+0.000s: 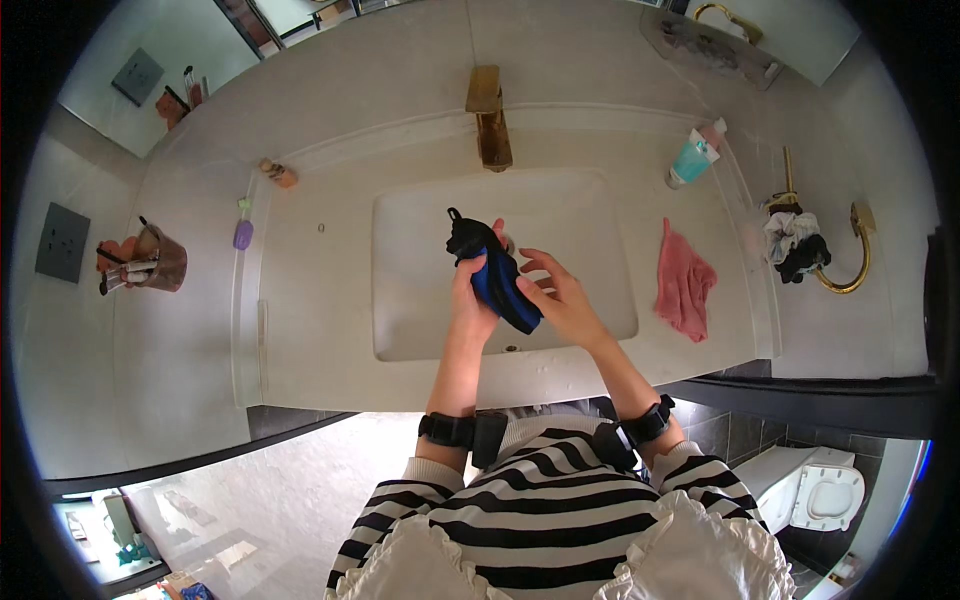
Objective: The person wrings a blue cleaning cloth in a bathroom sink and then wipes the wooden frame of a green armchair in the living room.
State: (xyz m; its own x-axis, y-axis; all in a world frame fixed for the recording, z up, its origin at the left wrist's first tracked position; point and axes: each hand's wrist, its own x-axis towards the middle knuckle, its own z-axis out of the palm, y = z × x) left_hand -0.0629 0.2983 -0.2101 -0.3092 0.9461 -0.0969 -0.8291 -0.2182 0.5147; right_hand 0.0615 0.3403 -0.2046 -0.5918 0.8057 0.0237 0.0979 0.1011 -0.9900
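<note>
Over the white sink basin [420, 300], my left hand [474, 300] is closed around a black and blue fabric item [499, 281], perhaps a folded compact umbrella or pouch, with a small black loop at its upper end. My right hand [559, 296] is at the item's right side, fingers spread and partly curled, with the thumb and a finger close to or touching the fabric. Something pink shows just behind the item, partly hidden. The brass-coloured faucet [495, 139] stands beyond both hands, at the basin's back edge.
A pink cloth [685, 281] lies on the counter at right, below a teal and white tube [692, 159]. Hair ties [795, 240] hang on the right wall. At left are a small bottle [278, 173], a purple item [243, 234] and a brush cup [163, 259].
</note>
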